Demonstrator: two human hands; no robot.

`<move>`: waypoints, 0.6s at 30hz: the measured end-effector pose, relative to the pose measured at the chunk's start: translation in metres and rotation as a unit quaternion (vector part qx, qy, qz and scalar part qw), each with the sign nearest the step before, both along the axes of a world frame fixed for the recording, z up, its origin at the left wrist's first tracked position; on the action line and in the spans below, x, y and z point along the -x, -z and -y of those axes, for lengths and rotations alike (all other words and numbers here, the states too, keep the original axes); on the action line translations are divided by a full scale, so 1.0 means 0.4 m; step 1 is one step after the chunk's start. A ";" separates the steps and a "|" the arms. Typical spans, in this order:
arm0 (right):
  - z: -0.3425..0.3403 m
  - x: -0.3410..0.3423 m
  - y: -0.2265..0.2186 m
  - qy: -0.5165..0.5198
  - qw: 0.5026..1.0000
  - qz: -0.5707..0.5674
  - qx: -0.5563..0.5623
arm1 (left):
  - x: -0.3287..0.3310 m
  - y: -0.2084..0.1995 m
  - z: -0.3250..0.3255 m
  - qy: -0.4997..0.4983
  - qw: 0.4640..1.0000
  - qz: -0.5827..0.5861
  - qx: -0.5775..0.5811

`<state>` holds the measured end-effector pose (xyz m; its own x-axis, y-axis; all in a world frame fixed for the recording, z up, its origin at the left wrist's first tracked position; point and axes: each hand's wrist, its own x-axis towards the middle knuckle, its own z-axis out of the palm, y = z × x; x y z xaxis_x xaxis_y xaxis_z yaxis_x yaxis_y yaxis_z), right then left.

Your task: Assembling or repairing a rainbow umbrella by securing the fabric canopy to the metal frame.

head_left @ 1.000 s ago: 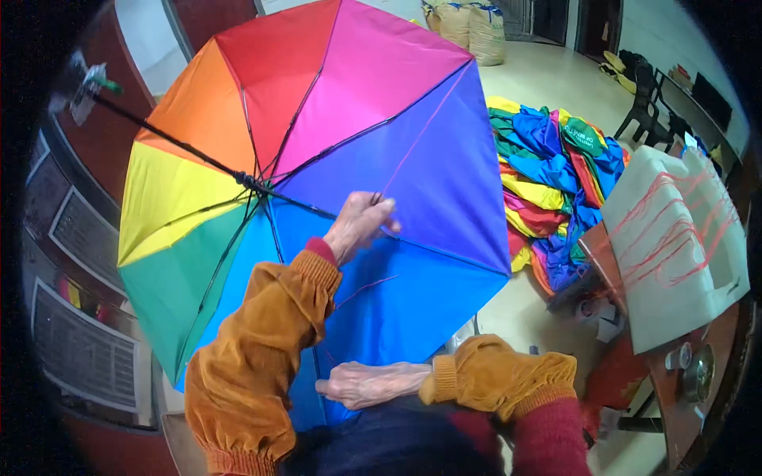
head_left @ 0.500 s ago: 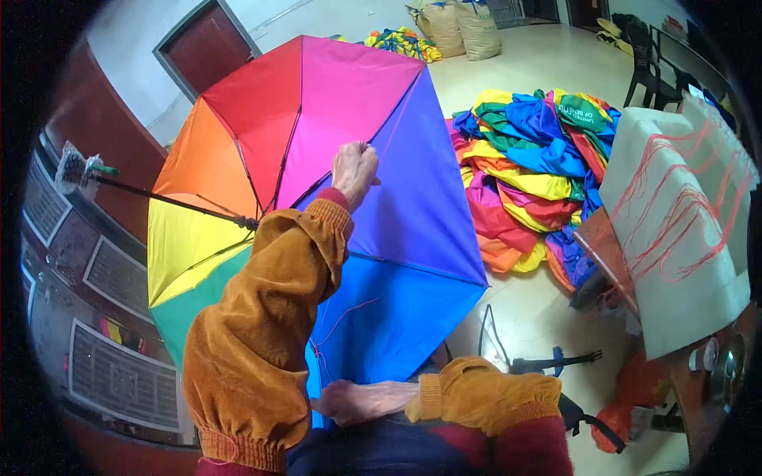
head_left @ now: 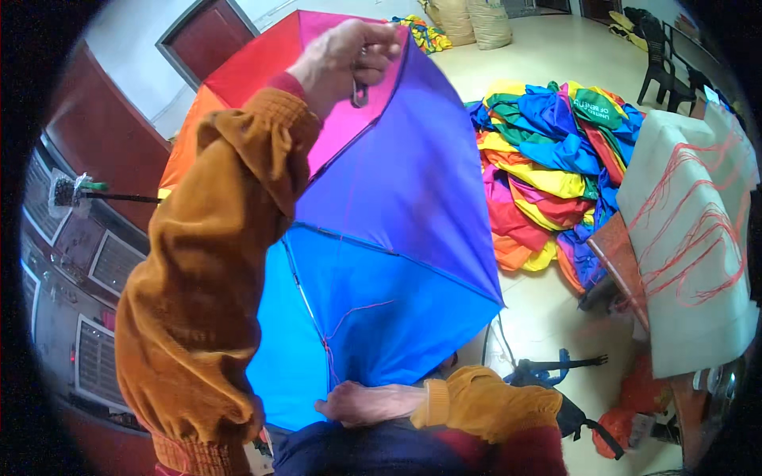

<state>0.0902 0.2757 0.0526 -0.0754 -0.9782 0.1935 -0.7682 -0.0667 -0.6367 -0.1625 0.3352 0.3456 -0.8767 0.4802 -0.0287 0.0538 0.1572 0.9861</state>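
A rainbow umbrella (head_left: 397,190) lies opened before me, its inside with dark ribs facing up. Its black shaft (head_left: 131,197) points left, with a wrapped handle (head_left: 70,193) at the end. My left hand (head_left: 353,59) is raised over the pink panel near the canopy's far edge, fingers curled. A small dark metal loop (head_left: 359,95) sticks out below them; its kind is unclear. My right hand (head_left: 365,403) is closed on the near edge of the blue panel, fingertips partly hidden. Reddish thread (head_left: 349,313) trails over that panel from a rib.
A heap of folded multicoloured canopies (head_left: 540,182) lies on the floor to the right. Nearer stands a white foam block (head_left: 683,238) draped with red threads. Dark umbrella parts (head_left: 556,369) lie below it. A black chair (head_left: 665,75) and sacks (head_left: 488,24) stand farther back.
My left hand has moved up and away, from the purple panel's border toward the far edge. The canopy has shifted and tilted, while my right hand stays at the near edge.
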 end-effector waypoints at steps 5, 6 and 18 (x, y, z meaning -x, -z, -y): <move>-0.086 0.003 0.000 -0.039 0.977 0.114 0.178 | -0.121 -0.132 0.075 0.040 0.997 -0.047 0.045; -0.092 0.003 -0.007 -0.050 0.970 0.144 0.190 | -0.152 -0.148 0.102 0.058 0.994 -0.083 0.034; -0.052 -0.018 0.049 -0.082 0.974 0.090 0.193 | -0.230 -0.285 0.223 0.235 0.963 -0.117 -0.063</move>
<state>0.0973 0.2965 0.0331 0.0097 -0.8372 0.5469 -0.6049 -0.4404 -0.6634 -0.0705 0.2458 0.4598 -0.5377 0.8118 0.2279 0.3120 -0.0595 0.9482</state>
